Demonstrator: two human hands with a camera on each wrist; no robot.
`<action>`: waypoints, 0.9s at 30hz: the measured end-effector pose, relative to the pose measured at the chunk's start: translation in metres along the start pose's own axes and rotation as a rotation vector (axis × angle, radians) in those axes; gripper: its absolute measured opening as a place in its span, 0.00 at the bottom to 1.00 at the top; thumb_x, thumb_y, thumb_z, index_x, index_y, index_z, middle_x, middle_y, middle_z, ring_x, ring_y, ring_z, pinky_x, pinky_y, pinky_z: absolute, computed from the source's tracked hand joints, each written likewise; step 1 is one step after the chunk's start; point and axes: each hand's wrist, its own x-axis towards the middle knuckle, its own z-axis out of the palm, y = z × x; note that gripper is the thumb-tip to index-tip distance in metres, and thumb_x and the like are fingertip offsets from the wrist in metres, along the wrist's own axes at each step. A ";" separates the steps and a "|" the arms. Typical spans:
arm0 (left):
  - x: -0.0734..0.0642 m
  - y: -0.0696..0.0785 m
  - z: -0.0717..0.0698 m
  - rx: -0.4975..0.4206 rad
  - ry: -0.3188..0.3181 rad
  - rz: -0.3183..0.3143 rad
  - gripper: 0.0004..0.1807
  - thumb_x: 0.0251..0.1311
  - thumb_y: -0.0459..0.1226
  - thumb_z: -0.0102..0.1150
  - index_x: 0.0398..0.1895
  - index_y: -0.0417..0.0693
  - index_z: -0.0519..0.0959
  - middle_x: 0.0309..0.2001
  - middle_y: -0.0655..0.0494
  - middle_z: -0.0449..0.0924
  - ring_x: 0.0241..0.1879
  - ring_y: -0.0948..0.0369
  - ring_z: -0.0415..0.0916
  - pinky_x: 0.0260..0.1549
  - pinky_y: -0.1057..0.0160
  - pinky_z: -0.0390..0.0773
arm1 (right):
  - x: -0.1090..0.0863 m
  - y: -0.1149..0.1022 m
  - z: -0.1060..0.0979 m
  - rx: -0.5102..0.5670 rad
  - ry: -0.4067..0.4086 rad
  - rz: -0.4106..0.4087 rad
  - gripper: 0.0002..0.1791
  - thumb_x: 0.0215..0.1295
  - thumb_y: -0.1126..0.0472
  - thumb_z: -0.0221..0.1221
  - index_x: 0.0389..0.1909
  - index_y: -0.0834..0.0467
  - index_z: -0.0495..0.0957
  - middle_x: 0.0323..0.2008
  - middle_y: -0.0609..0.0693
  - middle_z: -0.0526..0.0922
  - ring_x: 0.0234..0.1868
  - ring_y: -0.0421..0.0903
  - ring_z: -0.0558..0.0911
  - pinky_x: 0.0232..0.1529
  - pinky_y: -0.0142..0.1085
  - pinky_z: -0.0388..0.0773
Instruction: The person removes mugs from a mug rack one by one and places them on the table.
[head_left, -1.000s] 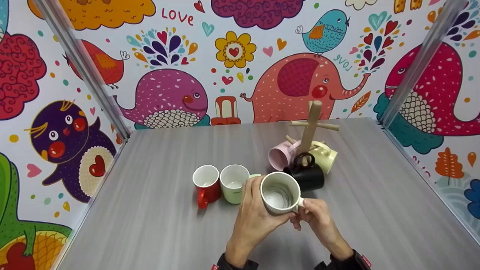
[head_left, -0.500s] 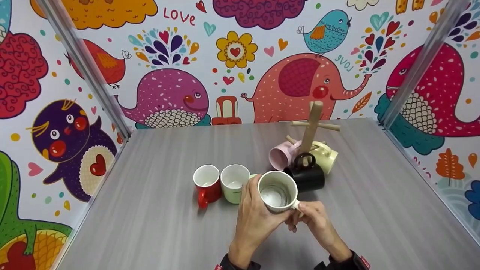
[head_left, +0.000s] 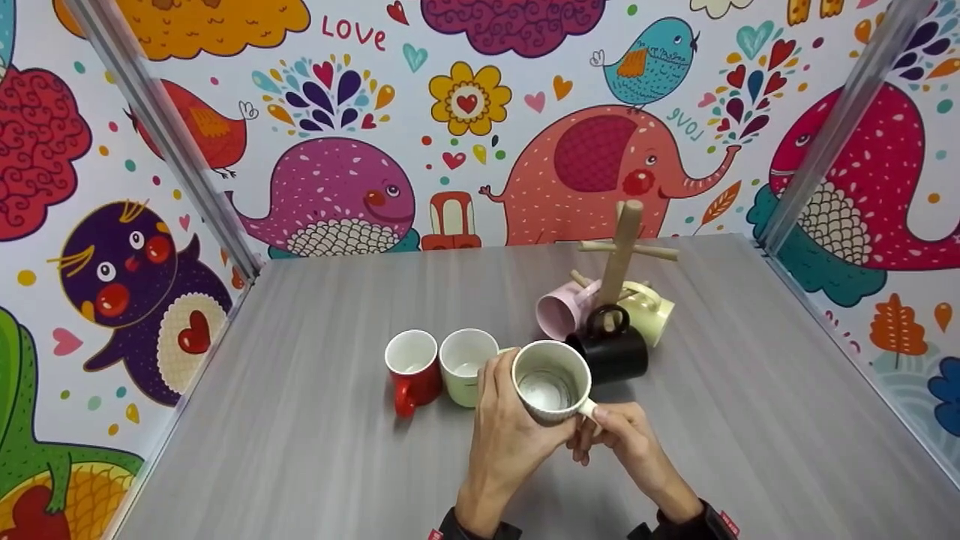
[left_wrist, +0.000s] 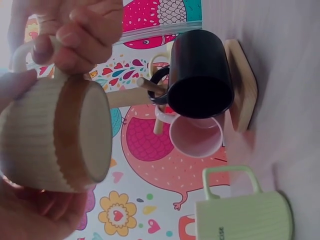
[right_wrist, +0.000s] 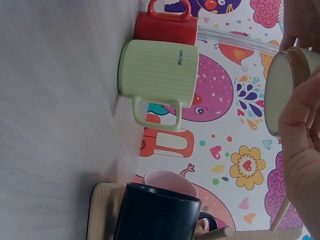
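Note:
A cream ribbed mug (head_left: pixel 551 381) with a brown band near its base (left_wrist: pixel 72 135) is held up above the table, its mouth facing the head camera. My left hand (head_left: pixel 510 435) grips the mug's body from the left, fingers behind it and thumb in front. With thumb and fingers my right hand (head_left: pixel 630 442) pinches the handle (head_left: pixel 589 409). Just beyond hangs a black mug (head_left: pixel 611 356) on a wooden mug tree (head_left: pixel 622 255), which also bears a pink mug (head_left: pixel 561 313) and a pale yellow mug (head_left: pixel 654 319).
Left of my hands, a light green mug (head_left: pixel 461 382) stands upright, partly covered by my left hand. Beside it stands a red mug (head_left: pixel 420 375), handle toward me. The grey table (head_left: pixel 315 450) ends at patterned walls with metal corner posts (head_left: pixel 810 142). Upper pegs on the tree carry no mug.
Both hands have shifted slightly left with the cream mug between them. The mugs on the table and on the tree stay where they were.

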 end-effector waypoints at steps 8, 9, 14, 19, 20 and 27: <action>0.002 -0.003 -0.003 -0.019 0.035 0.037 0.49 0.24 0.44 0.86 0.55 0.35 0.72 0.48 0.49 0.75 0.48 0.56 0.74 0.48 0.59 0.79 | 0.003 -0.002 0.002 -0.003 -0.036 -0.015 0.19 0.70 0.79 0.31 0.31 0.79 0.70 0.31 0.57 0.85 0.32 0.42 0.85 0.31 0.37 0.82; 0.003 -0.003 -0.004 -0.024 0.039 0.041 0.49 0.24 0.43 0.85 0.55 0.35 0.72 0.48 0.49 0.75 0.48 0.56 0.74 0.48 0.59 0.79 | 0.003 -0.002 0.002 -0.027 -0.028 -0.019 0.18 0.71 0.78 0.31 0.31 0.79 0.70 0.32 0.56 0.85 0.31 0.43 0.84 0.30 0.37 0.82; 0.008 -0.006 -0.009 -0.047 0.054 0.053 0.50 0.23 0.42 0.85 0.56 0.34 0.72 0.48 0.48 0.75 0.47 0.55 0.74 0.48 0.58 0.79 | 0.003 -0.008 -0.001 -0.188 0.099 -0.095 0.18 0.71 0.79 0.35 0.36 0.74 0.76 0.29 0.57 0.84 0.26 0.46 0.83 0.25 0.37 0.79; 0.015 -0.013 -0.021 -0.056 0.089 0.027 0.49 0.22 0.40 0.83 0.57 0.33 0.72 0.49 0.47 0.75 0.49 0.54 0.74 0.50 0.56 0.78 | 0.007 -0.019 -0.011 -0.312 0.345 -0.105 0.15 0.73 0.79 0.42 0.34 0.75 0.78 0.26 0.55 0.84 0.23 0.43 0.82 0.25 0.32 0.79; 0.017 -0.015 -0.024 -0.055 0.097 0.018 0.49 0.23 0.39 0.83 0.56 0.33 0.72 0.50 0.47 0.75 0.50 0.54 0.74 0.50 0.55 0.78 | 0.008 -0.022 -0.013 -0.344 0.394 -0.095 0.14 0.73 0.79 0.44 0.32 0.75 0.78 0.25 0.54 0.84 0.23 0.42 0.82 0.25 0.31 0.79; 0.020 -0.026 -0.040 -0.020 0.138 -0.028 0.46 0.25 0.38 0.82 0.55 0.33 0.72 0.49 0.46 0.75 0.49 0.53 0.74 0.50 0.53 0.77 | 0.014 -0.037 -0.032 -0.545 0.599 -0.052 0.06 0.67 0.80 0.55 0.31 0.76 0.77 0.23 0.52 0.83 0.23 0.40 0.81 0.29 0.27 0.78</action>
